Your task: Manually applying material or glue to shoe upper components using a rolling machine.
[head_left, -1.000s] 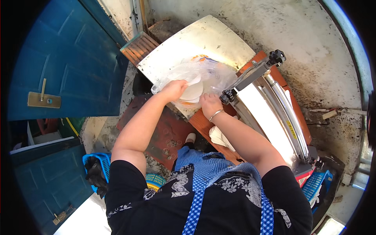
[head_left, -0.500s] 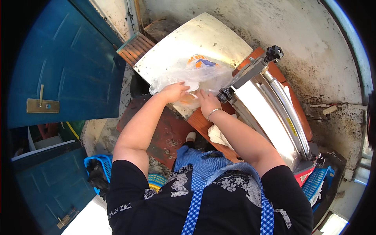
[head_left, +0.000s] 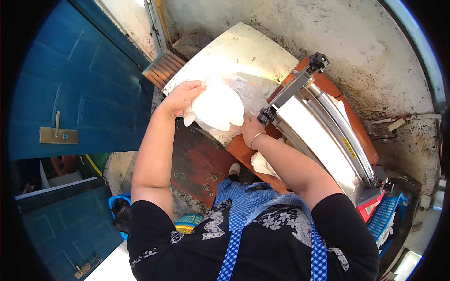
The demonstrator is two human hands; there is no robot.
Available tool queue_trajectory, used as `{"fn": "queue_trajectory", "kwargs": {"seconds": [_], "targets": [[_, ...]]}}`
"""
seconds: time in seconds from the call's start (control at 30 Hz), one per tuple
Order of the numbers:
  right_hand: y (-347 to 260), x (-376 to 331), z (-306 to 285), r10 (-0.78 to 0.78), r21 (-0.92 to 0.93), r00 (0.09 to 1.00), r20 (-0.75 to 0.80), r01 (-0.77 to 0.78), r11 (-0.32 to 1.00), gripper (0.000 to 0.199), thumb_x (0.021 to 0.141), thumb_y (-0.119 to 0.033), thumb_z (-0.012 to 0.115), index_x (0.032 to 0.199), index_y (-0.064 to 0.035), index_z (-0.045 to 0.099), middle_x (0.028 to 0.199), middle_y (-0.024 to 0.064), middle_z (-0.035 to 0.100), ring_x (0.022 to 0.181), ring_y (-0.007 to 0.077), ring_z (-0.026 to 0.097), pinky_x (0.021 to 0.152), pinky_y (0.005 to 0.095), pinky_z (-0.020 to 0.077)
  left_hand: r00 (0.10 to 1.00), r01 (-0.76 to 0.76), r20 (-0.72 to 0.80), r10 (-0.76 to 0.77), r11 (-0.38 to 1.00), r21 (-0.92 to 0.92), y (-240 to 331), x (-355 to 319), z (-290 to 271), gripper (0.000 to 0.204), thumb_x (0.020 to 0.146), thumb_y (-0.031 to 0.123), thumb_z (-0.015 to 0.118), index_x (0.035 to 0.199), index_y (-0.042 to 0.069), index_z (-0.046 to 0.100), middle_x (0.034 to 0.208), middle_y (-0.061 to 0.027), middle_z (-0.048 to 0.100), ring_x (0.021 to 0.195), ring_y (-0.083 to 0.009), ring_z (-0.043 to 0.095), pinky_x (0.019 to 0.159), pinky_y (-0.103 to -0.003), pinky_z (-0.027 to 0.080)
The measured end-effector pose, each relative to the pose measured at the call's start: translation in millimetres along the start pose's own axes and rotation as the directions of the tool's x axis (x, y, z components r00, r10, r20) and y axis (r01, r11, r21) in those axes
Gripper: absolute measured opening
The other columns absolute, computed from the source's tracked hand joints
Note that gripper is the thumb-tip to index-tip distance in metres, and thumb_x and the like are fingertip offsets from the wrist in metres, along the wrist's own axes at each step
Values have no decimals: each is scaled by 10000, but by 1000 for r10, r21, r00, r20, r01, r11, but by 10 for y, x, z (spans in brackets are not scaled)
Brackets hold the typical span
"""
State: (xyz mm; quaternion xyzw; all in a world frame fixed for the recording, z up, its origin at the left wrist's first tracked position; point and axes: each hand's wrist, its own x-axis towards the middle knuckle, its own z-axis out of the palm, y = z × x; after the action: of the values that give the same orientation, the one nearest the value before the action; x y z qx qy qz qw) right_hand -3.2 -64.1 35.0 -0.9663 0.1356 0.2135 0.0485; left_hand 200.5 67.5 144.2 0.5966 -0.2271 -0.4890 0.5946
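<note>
My left hand (head_left: 183, 97) is closed on the edge of a white, flat, rounded stack (head_left: 216, 105) of what look like soft thin sheets. It is raised over the near edge of the white-topped table (head_left: 253, 47), and one limp flap hangs below my fingers. Behind and under the stack lies a crumpled clear plastic bag (head_left: 255, 96), partly covered by it. My right hand (head_left: 253, 129), with a bracelet at the wrist, is at the bag's near right side. Its fingers appear to pinch the plastic, though the stack's edge lies close to the fingertips.
Right of the table stands a metal roller machine (head_left: 314, 136) with black knobs, on a reddish-brown wooden surface (head_left: 248, 154). Pale folded material (head_left: 264, 161) lies beneath my right forearm. A slatted wooden piece (head_left: 164, 68), a blue door (head_left: 89, 89) and blue baskets (head_left: 386, 218) surround me.
My left hand has come up and left, out of the plastic bag, with the white stack now in plain view. My right hand stays by the bag, shifted slightly.
</note>
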Motion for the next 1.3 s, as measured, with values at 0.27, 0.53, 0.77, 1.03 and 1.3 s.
{"fn": "queue_trajectory", "kwargs": {"seconds": [0.27, 0.53, 0.77, 1.03, 1.3], "targets": [[117, 174, 204, 44, 86, 994, 98, -52, 995, 661, 719, -56, 550, 1302, 45, 254, 1354, 199, 229, 1183, 331, 360, 933, 387, 396, 715, 388, 565, 412, 439, -811, 226, -230, -460, 501, 916, 258, 364, 1203, -148, 301, 628, -106, 444, 416, -169, 472, 439, -268, 355], [-11, -627, -301, -105, 331, 827, -553, 334, 883, 550, 686, -89, 636, 1184, 22, 430, 1238, 216, 412, 1076, 340, 478, 823, 347, 455, 646, -146, -369, 668, 583, 799, 505, -671, 470, 197, 887, 170, 488, 931, -4, 570, 713, -129, 605, 651, -166, 598, 591, -283, 459], [-11, -1657, -1261, -140, 168, 512, -847, 509, 844, 665, 594, -188, 720, 1163, 29, 453, 1220, 189, 449, 1126, 356, 437, 883, 417, 401, 739, -524, -222, 636, 750, 403, -7, -809, 1525, 226, 856, 163, 570, 986, -19, 536, 832, -105, 609, 741, -121, 557, 661, -261, 454], [612, -2287, -1190, 445, 797, 661, -604, 502, 336, 248, 799, -39, 573, 1044, -14, 545, 928, 91, 611, 818, 171, 593, 736, 282, 478, 922, -285, 346, 175, 911, 298, 245, -594, 1463, 402, 702, 160, 728, 1018, 6, 532, 864, -46, 597, 796, -100, 543, 710, -258, 452], [1043, -2605, -1189, 572, 956, 771, -279, 167, 242, 255, 784, -139, 641, 991, 3, 594, 838, 46, 635, 750, 89, 566, 680, 239, 460, 641, -383, 762, 94, 899, 211, 491, -437, 1871, 205, 735, 125, 668, 895, 14, 604, 1311, -143, 392, 1066, -178, 473, 878, -282, 365]]}}
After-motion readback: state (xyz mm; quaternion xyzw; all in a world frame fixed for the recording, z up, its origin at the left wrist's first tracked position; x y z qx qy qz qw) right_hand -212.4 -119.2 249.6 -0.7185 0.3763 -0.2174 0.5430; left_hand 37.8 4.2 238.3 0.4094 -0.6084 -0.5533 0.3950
